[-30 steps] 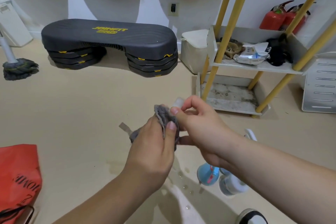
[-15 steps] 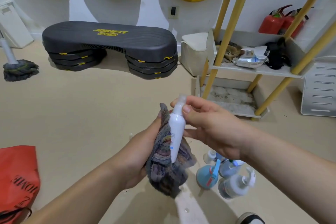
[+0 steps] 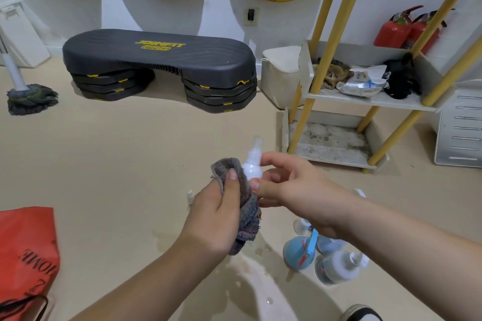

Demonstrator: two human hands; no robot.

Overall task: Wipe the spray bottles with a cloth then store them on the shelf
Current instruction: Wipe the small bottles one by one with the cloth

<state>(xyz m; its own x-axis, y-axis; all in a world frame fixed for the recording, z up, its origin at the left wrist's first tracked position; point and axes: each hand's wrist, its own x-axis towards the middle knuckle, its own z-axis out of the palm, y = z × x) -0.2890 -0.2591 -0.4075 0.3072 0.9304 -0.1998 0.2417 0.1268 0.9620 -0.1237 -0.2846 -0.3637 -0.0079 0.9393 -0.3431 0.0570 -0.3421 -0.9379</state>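
A small white spray bottle (image 3: 251,161) stands upright between my hands, its clear cap on top. My left hand (image 3: 217,212) grips a grey cloth (image 3: 243,206) wrapped round the bottle's body. My right hand (image 3: 289,186) pinches the bottle's shoulder with thumb and fingers. Below my right forearm, on the floor, stand a blue spray bottle (image 3: 297,253) and a white pump bottle (image 3: 336,267), with others partly hidden behind them. The shelf (image 3: 365,100) with yellow legs stands at the right.
The shelf's middle tier holds rags, a wipes pack (image 3: 362,83) and a black cloth. A black step platform (image 3: 159,65) and a mop (image 3: 28,96) lie ahead. A red bag (image 3: 26,255) sits at the left. The floor under my hands is wet.
The cloth has gone from hanging open behind the bottle to wrapped round its body in my left hand. My right hand's grip has slid down from the cap to the shoulder.
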